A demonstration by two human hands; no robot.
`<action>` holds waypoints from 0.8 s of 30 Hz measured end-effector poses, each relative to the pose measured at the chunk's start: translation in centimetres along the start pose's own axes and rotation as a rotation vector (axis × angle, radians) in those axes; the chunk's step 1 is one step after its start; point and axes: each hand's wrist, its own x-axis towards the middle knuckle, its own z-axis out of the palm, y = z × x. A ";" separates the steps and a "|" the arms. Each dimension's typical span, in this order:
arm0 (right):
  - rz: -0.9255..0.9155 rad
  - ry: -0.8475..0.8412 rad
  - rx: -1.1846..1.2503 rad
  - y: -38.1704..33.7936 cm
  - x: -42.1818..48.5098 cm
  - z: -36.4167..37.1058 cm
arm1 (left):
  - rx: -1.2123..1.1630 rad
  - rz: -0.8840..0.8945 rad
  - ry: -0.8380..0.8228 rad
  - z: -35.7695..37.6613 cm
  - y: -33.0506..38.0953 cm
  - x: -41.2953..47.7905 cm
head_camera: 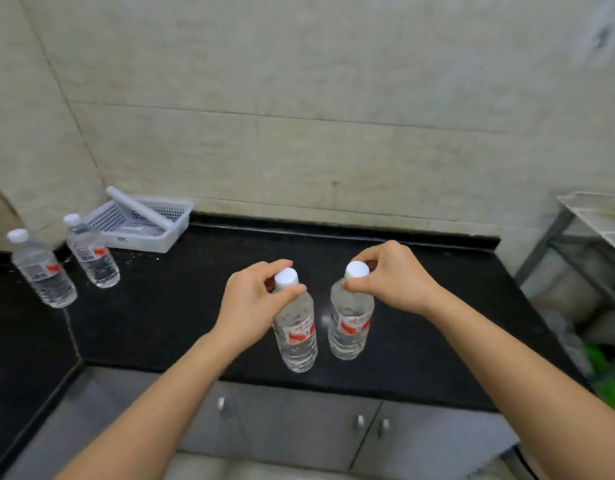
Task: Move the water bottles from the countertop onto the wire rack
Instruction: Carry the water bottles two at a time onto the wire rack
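Your left hand pinched the near-left bottle at its cap, and your right hand pinched the near-right bottle likewise. Both stood upright, slightly apart, on the countertop. A third bottle and a fourth bottle stood far left, near a white basket. The wire rack stood at the right.

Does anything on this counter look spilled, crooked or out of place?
One thing: a long white bar lies slantwise across the white perforated plastic basket at the black countertop's back left, one end above its rim. The clear plastic water bottles look capped and intact.
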 end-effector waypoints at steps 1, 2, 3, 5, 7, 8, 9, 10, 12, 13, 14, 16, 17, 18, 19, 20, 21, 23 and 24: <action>0.010 0.028 0.003 1.4 -1.0 -1.9 | -0.007 0.020 -0.013 1.7 1.6 0.0; 0.022 0.055 0.003 2.8 -2.0 -3.9 | -0.023 0.038 -0.028 3.4 3.1 0.0; 0.036 0.082 0.003 4.1 -3.0 -5.7 | -0.040 0.055 -0.048 4.9 4.6 0.0; 0.066 0.127 0.012 6.6 -5.0 -9.3 | -0.066 0.094 -0.099 7.9 7.6 0.2; 0.092 0.168 0.017 8.9 -7.0 -12.6 | -0.090 0.138 -0.158 10.8 10.6 0.4; 0.108 0.192 0.020 10.0 -7.9 -14.2 | -0.099 0.163 -0.186 12.2 12.1 0.6; 0.128 0.222 0.029 11.0 -8.8 -15.8 | -0.105 0.189 -0.214 13.6 13.5 0.8; 0.150 0.258 0.043 12.1 -9.7 -17.2 | -0.109 0.217 -0.241 15.0 14.9 1.0; 0.190 0.340 0.062 14.3 -11.3 -20.1 | -0.124 0.271 -0.300 18.0 17.7 1.5; 0.207 0.381 0.062 15.3 -11.9 -21.4 | -0.135 0.293 -0.328 19.4 19.0 1.8; 0.223 0.419 0.060 16.3 -12.5 -22.8 | -0.147 0.316 -0.357 20.8 20.5 2.1; 0.244 0.491 0.075 18.0 -13.4 -25.3 | -0.177 0.352 -0.398 23.5 23.1 2.8; 0.249 0.525 0.084 18.8 -13.7 -26.5 | -0.201 0.366 -0.413 24.8 24.3 3.2; 0.254 0.550 0.083 19.6 -14.0 -27.8 | -0.223 0.380 -0.424 26.2 25.5 3.6; 0.259 0.568 0.075 20.4 -14.1 -29.0 | -0.243 0.398 -0.435 27.5 26.7 4.1; 0.262 0.583 0.066 21.2 -14.2 -30.4 | -0.261 0.417 -0.448 28.8 28.0 4.7; 0.265 0.600 0.055 22.1 -14.2 -31.8 | -0.281 0.437 -0.466 30.2 29.3 5.3; 0.283 0.635 0.029 24.0 -14.1 -34.7 | -0.328 0.475 -0.523 32.9 31.9 6.6; 0.295 0.647 0.016 25.0 -13.9 -36.1 | -0.339 0.501 -0.548 34.1 33.2 7.3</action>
